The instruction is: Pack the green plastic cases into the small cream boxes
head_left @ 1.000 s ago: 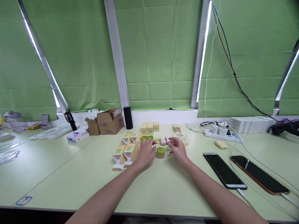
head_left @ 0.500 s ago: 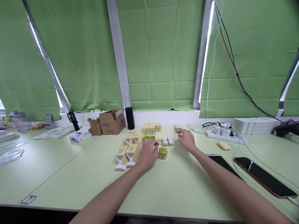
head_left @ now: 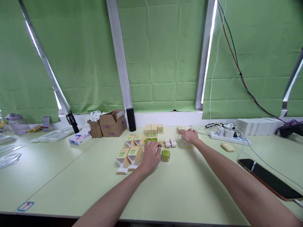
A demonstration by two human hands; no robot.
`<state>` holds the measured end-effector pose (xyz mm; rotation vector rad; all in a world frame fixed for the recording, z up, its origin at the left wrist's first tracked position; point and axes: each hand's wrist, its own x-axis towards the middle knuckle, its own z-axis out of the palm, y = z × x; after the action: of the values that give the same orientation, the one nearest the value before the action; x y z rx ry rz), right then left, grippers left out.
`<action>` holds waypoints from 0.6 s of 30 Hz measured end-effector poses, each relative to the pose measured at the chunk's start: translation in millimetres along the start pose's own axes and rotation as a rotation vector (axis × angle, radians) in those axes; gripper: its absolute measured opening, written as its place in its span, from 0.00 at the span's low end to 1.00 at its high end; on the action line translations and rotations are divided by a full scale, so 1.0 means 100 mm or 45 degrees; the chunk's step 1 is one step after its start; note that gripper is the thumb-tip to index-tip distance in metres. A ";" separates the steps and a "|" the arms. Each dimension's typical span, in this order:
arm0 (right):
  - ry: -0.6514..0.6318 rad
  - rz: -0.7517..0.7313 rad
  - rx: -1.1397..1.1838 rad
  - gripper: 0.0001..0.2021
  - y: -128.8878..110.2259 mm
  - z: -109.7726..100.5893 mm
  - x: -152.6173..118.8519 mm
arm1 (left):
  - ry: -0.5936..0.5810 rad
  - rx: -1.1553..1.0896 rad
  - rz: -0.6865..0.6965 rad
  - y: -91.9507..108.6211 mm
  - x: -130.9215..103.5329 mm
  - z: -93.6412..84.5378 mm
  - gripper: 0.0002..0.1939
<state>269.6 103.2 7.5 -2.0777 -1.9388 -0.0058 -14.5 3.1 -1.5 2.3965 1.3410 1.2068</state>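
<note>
My left hand (head_left: 151,154) rests on the table with its fingers loosely bent and the thumb apart, just in front of some green lids (head_left: 151,139) that it partly covers. To its right stands a small clear jar with a green lid (head_left: 165,155). My right hand (head_left: 190,137) is stretched out flat over a group of clear jars (head_left: 181,142), its fingertips close to a small cream box (head_left: 181,128). Between the hands lie several pale pink-white rolls (head_left: 170,143) and small yellowish pieces (head_left: 161,142). I see nothing held in either hand.
Cream boxes with open flaps (head_left: 135,154) stand left of my left hand, and upright boxes (head_left: 153,129) stand behind it. A cardboard carton (head_left: 113,124) and black cylinder (head_left: 131,119) are at the back. A phone (head_left: 268,178) and power strip (head_left: 229,137) lie right.
My right hand has shifted slightly right and forward, its fingers straightening, and more of the clear jars shows. My right forearm now covers one phone. The left hand stays in place.
</note>
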 end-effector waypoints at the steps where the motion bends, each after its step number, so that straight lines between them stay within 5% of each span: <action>1: -0.009 0.008 -0.007 0.36 0.00 0.01 0.01 | -0.004 0.002 -0.005 0.00 0.00 0.00 0.10; 11: -0.017 0.014 -0.029 0.33 0.02 0.01 0.07 | -0.021 -0.027 0.002 0.05 -0.01 -0.02 0.11; 18: 0.207 -0.104 -0.015 0.26 -0.10 -0.10 -0.04 | 0.037 -0.061 -0.026 0.09 0.02 -0.04 0.10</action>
<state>261.1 97.8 18.7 -1.9384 -1.9272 -0.1971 -11.3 -1.8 6.2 2.3359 1.3265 1.2585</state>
